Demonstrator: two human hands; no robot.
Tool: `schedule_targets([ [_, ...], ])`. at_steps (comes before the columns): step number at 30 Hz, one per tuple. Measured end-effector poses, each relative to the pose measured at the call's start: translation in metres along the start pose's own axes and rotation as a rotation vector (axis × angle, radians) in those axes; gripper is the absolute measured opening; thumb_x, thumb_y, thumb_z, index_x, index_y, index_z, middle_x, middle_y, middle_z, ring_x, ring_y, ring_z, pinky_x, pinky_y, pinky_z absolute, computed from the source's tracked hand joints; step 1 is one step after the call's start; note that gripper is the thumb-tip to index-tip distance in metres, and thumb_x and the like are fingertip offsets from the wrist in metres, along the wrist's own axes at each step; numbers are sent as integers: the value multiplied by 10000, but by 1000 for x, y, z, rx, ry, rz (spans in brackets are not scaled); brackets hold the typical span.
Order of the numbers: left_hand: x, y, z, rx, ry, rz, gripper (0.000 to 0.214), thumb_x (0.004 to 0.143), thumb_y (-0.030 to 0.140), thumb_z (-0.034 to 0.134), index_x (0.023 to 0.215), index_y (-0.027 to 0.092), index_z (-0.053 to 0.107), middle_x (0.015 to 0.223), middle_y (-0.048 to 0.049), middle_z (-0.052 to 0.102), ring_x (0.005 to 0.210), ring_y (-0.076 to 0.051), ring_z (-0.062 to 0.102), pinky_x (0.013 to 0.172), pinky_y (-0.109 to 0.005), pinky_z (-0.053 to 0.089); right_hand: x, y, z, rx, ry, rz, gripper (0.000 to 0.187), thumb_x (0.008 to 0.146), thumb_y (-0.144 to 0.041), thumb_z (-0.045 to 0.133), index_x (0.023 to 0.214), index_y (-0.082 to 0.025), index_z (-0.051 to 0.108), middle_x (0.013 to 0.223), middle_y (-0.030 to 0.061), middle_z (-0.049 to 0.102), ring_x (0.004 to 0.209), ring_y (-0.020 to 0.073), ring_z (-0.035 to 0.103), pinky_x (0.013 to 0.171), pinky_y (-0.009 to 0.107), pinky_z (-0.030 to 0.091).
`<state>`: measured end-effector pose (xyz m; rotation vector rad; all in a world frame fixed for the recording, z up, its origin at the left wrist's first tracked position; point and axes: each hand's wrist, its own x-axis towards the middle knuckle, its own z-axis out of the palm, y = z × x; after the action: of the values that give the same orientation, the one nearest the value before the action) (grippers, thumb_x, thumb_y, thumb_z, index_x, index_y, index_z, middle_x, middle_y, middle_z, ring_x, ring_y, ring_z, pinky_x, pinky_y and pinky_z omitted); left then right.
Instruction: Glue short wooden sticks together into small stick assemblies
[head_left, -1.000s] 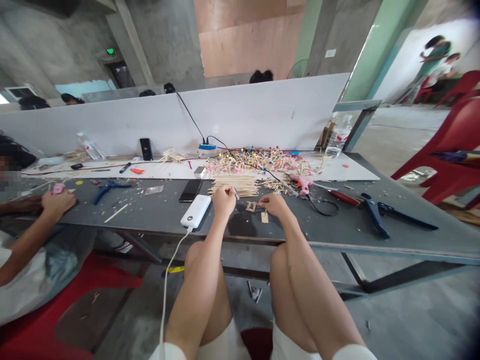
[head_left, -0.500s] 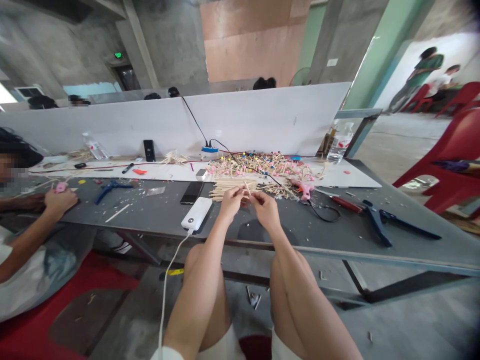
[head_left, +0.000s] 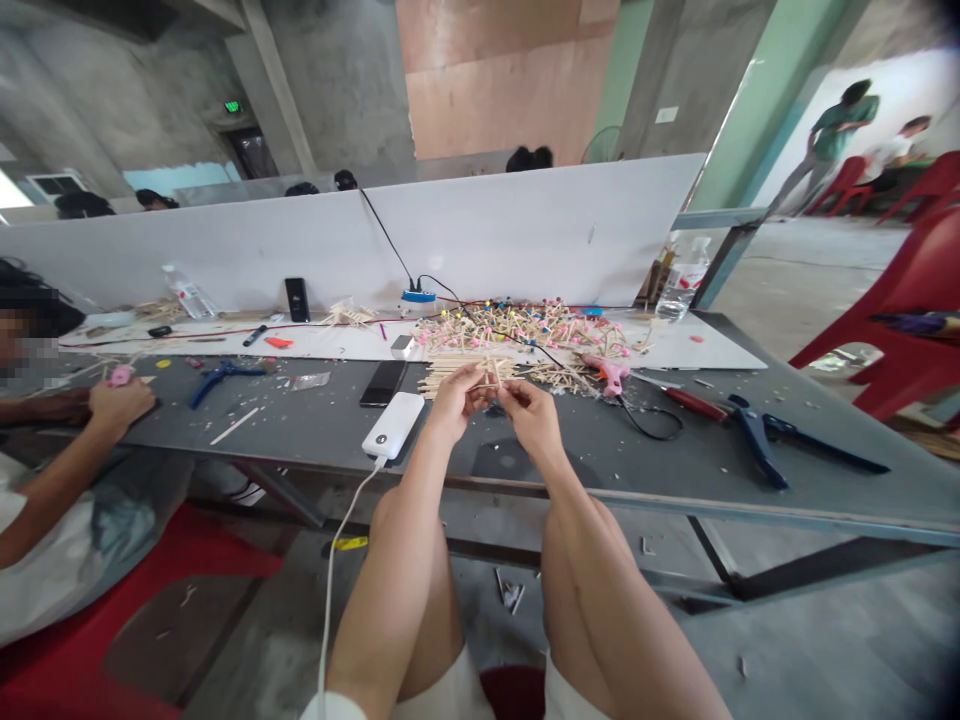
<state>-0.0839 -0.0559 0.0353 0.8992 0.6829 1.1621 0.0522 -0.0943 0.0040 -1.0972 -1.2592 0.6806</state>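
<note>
My left hand [head_left: 454,402] is closed in a pinch on thin wooden sticks [head_left: 495,371] above the table's near edge. Close beside it, my right hand [head_left: 531,410] pinches the same small sticks from the right. The sticks appear to cross each other, though the fingers hide how they meet. Just behind my hands lies a row of loose wooden sticks [head_left: 442,378]. Farther back spreads a heap of sticks tipped with coloured balls [head_left: 517,330]. A pink glue gun [head_left: 613,376] rests to the right of my right hand.
A white power bank [head_left: 393,426] with a cable and a dark phone [head_left: 382,384] lie left of my hands. Red-handled pliers [head_left: 694,406] and a blue cutter [head_left: 757,440] lie right. A co-worker's hand [head_left: 120,402] works at far left. A white partition [head_left: 480,240] stands behind.
My left hand has turned slightly and moved a little left, so its fingers show more curled. The sticks between my hands have changed angle. My right hand has hardly moved.
</note>
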Motion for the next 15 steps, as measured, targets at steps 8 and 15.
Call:
schedule_targets([
  [8, 2, -1, -2, -43, 44, 3, 303, 647, 158, 846, 916, 132, 710, 792, -27, 738, 625, -111, 682, 524, -181, 476, -4, -5, 4, -49, 41, 16, 331, 829, -454, 625, 872, -144, 733, 678, 43, 644, 616, 166, 519, 606, 276, 404],
  [15, 3, -4, -2, -58, 53, 11, 194, 664, 132, 825, 827, 126, 722, 750, -17, 724, 584, -80, 648, 521, -160, 474, -8, -6, 10, -54, 77, 54, 338, 818, -457, 629, 870, -141, 733, 661, 44, 648, 587, 167, 523, 600, 284, 410],
])
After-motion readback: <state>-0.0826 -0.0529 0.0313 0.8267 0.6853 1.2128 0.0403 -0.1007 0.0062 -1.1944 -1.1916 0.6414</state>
